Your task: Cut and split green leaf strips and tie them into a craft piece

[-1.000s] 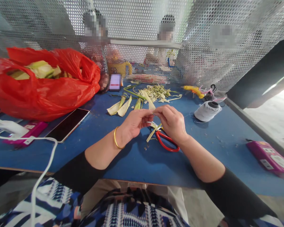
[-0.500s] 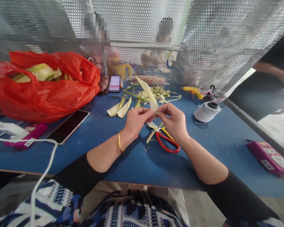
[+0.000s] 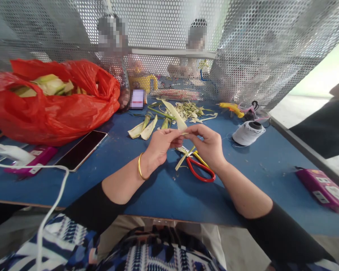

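Above the red-handled scissors [image 3: 200,168], fingers of the left hand [image 3: 164,145] and right hand [image 3: 206,144] pinch a pale husk strip [image 3: 175,116].

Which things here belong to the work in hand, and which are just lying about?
Likely in the work:
pale leaf, pinched by left hand and right hand
scissors
leaf scraps
red bag of leaves
perhaps thread spool

Apparently just lying about:
dark-screened phone
purple power strip, far right
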`<state>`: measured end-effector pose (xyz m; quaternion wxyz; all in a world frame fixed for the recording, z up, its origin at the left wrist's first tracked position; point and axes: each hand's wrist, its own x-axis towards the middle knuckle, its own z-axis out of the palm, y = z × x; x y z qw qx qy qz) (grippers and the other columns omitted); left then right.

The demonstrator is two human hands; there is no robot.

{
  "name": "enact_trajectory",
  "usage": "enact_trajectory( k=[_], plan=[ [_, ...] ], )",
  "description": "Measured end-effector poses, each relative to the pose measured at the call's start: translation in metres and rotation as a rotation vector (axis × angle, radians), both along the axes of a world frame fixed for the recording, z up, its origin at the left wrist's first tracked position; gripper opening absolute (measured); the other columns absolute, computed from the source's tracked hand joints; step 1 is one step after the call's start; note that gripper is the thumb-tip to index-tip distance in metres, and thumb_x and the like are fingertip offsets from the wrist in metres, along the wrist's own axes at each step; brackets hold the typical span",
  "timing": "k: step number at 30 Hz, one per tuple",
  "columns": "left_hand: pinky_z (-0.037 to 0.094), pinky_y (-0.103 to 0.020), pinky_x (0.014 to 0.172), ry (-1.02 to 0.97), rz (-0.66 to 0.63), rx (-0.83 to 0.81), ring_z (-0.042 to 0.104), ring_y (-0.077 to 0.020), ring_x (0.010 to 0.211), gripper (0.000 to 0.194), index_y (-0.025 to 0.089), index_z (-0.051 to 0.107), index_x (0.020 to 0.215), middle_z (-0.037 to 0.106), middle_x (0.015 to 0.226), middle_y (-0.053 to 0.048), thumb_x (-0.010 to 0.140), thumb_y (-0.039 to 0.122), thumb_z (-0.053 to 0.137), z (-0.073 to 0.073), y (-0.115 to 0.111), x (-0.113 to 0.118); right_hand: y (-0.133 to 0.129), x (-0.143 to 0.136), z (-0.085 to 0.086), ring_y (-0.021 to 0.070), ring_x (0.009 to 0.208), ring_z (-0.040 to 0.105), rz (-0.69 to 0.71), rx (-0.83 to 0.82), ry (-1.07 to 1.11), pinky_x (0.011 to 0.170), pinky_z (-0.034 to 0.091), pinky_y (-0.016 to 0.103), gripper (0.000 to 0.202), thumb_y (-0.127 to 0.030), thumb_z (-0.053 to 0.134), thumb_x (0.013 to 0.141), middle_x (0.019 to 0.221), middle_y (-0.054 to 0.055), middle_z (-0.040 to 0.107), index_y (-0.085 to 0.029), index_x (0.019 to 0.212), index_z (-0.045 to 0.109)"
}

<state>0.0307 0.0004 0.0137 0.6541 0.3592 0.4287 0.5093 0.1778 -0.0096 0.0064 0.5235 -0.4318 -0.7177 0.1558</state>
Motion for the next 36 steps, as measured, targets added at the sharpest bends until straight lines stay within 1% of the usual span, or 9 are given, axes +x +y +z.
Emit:
enact_trajectory(
  k=[5,9,14,17,21,25,30,33,36],
  plan=[
    [0.050,-0.024,0.060,-0.015,0.016,0.019,0.060,-0.0103,0.056,0.014,0.014,0.067,0.063,0.065,0.059,-0.001,0.065,0.019,0.080,-0.002,-0.001,0.001,0.000,-0.001,-0.002,0.0151,0.074,0.066,-0.028,0.070,-0.004,0.072,0.053,0.029,0.012,-0.018,0.061,0.084,0.077,0.001,0.072,-0.021,0.074,0.067],
    [0.051,-0.025,0.063,0.014,0.066,0.113,0.061,-0.0103,0.058,0.014,0.016,0.068,0.064,0.066,0.061,0.001,0.061,0.021,0.081,-0.004,-0.001,0.003,-0.001,-0.003,-0.003,0.0145,0.069,0.065,-0.050,-0.011,0.047,0.068,0.052,0.028,0.008,-0.020,0.062,0.081,0.072,0.000,0.071,-0.021,0.074,0.065],
    [0.052,-0.026,0.066,0.037,0.080,0.191,0.065,-0.0124,0.062,0.010,0.017,0.068,0.062,0.069,0.061,0.000,0.063,0.021,0.077,-0.008,-0.001,0.006,-0.002,-0.005,-0.002,0.0149,0.066,0.066,-0.084,-0.085,0.096,0.067,0.052,0.029,0.007,-0.022,0.060,0.080,0.070,-0.001,0.070,-0.021,0.073,0.061],
    [0.052,-0.027,0.067,0.074,0.099,0.245,0.064,-0.0122,0.060,0.007,0.017,0.070,0.063,0.069,0.061,0.000,0.065,0.021,0.076,-0.010,-0.002,0.007,-0.002,-0.006,-0.001,0.0146,0.065,0.066,-0.107,-0.109,0.107,0.066,0.051,0.029,0.005,-0.021,0.061,0.078,0.069,-0.001,0.069,-0.022,0.074,0.058],
    [0.052,-0.028,0.069,0.157,0.092,0.322,0.064,-0.0133,0.063,0.011,0.018,0.071,0.064,0.070,0.062,0.000,0.064,0.023,0.080,-0.011,-0.002,0.006,-0.001,-0.005,-0.002,0.0142,0.063,0.066,-0.116,-0.115,0.123,0.065,0.051,0.028,0.007,-0.019,0.060,0.076,0.065,-0.003,0.067,-0.022,0.073,0.055],
    [0.051,-0.025,0.063,0.135,0.090,0.234,0.060,-0.0106,0.056,0.013,0.016,0.069,0.064,0.069,0.060,0.000,0.064,0.023,0.081,-0.008,-0.001,0.005,0.000,-0.004,-0.002,0.0135,0.065,0.065,-0.057,-0.104,0.127,0.067,0.051,0.028,0.005,-0.020,0.060,0.079,0.068,-0.003,0.067,-0.022,0.075,0.058],
    [0.050,-0.024,0.057,0.026,0.036,0.073,0.058,-0.0090,0.049,0.016,0.015,0.066,0.064,0.066,0.057,0.000,0.067,0.022,0.080,-0.003,0.000,0.002,0.000,-0.002,-0.002,0.0147,0.073,0.066,-0.003,-0.005,0.037,0.073,0.052,0.029,0.007,-0.019,0.061,0.082,0.079,-0.001,0.072,-0.022,0.080,0.067],
    [0.050,-0.024,0.057,-0.033,0.002,0.030,0.058,-0.0090,0.050,0.018,0.014,0.064,0.062,0.063,0.055,0.001,0.068,0.020,0.079,-0.001,0.000,0.000,0.000,-0.002,-0.003,0.0151,0.074,0.066,-0.012,0.056,-0.013,0.073,0.052,0.029,0.011,-0.018,0.061,0.084,0.079,0.000,0.073,-0.023,0.077,0.069],
    [0.052,-0.025,0.060,-0.085,-0.004,0.013,0.060,-0.0100,0.054,0.014,0.014,0.064,0.064,0.063,0.057,0.001,0.065,0.013,0.078,-0.001,-0.001,0.000,0.000,-0.002,-0.003,0.0150,0.075,0.066,-0.006,0.105,-0.048,0.073,0.051,0.028,0.014,-0.015,0.061,0.084,0.078,0.000,0.072,-0.023,0.075,0.067]
  ],
)
